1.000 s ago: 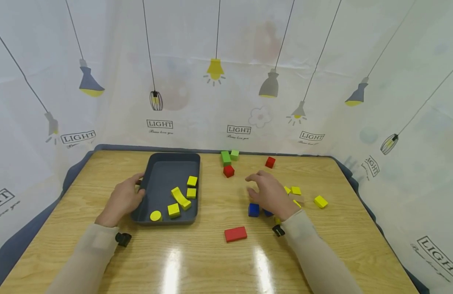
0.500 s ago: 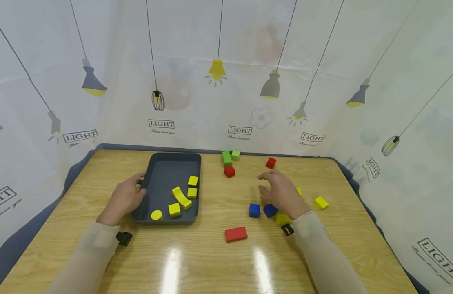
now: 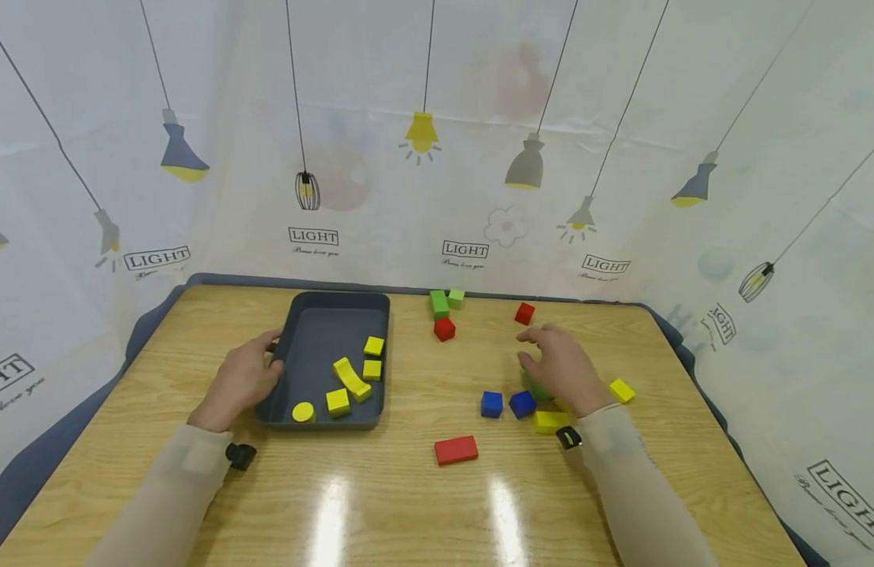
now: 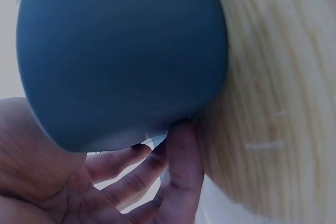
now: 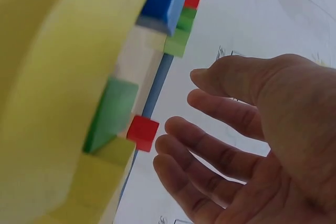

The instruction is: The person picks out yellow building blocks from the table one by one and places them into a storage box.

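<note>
My left hand [image 3: 242, 378] rests against the left wall of a dark grey tray [image 3: 322, 304], thumb and fingertips at its edge; in the left wrist view a straight digit [image 4: 184, 171] touches the tray's lower corner. Yellow blocks lie in the tray: a curved one [image 3: 352, 379], several cube-like ones [image 3: 338, 402] and a round one [image 3: 303, 412]. My right hand [image 3: 561, 370] hovers over the blocks at the right, holding nothing, fingers loosely bent and apart from the thumb. Under it, partly hidden, is a green block [image 3: 536, 386]; a yellow block [image 3: 550, 422] lies near the wrist.
Two blue cubes [image 3: 491, 404] lie left of the right hand, a flat red block [image 3: 456, 450] nearer me. Further back are green blocks [image 3: 439, 304] and red blocks [image 3: 445, 329]. Another yellow block [image 3: 622, 390] lies far right. A printed curtain [image 3: 380, 197] stands behind the table.
My right hand has moved to the right, uncovering the second blue cube and the yellow block near the wrist. My left hand stays at the tray, and the blocks lie as before.
</note>
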A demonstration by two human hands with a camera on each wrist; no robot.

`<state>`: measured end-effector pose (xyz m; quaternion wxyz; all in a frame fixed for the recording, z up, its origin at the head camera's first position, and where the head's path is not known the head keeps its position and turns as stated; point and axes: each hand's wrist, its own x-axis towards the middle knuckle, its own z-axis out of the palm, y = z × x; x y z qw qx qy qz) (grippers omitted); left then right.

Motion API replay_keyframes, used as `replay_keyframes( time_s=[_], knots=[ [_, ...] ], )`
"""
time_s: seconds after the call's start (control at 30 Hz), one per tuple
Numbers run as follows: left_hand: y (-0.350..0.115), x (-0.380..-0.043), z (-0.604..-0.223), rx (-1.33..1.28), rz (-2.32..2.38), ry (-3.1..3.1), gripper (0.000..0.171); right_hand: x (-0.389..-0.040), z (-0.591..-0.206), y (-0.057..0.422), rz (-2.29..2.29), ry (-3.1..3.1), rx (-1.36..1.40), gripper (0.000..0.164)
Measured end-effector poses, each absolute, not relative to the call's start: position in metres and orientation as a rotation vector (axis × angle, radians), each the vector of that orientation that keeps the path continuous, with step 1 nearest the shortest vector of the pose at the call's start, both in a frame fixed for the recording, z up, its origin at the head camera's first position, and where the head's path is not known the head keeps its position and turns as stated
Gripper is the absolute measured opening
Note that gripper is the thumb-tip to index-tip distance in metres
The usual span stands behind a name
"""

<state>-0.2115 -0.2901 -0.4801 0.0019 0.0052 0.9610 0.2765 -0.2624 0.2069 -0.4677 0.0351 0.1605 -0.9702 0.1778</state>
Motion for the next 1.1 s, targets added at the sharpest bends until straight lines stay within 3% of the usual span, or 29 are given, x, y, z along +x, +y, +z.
replay_keyframes(
  time_s=[0.53,1.1],
  knots=[
    [-0.289,-0.214,-0.482,0.009,0.847,3.017,0.059,-0.268,-0.464,0.245,0.643,-3.124,0.320,0.035],
    [-0.289,-0.211,-0.480,0.026,0.850,3.016,0.059,-0.272,-0.470,0.254,0.668,-3.179,0.325,0.032]
  ],
)
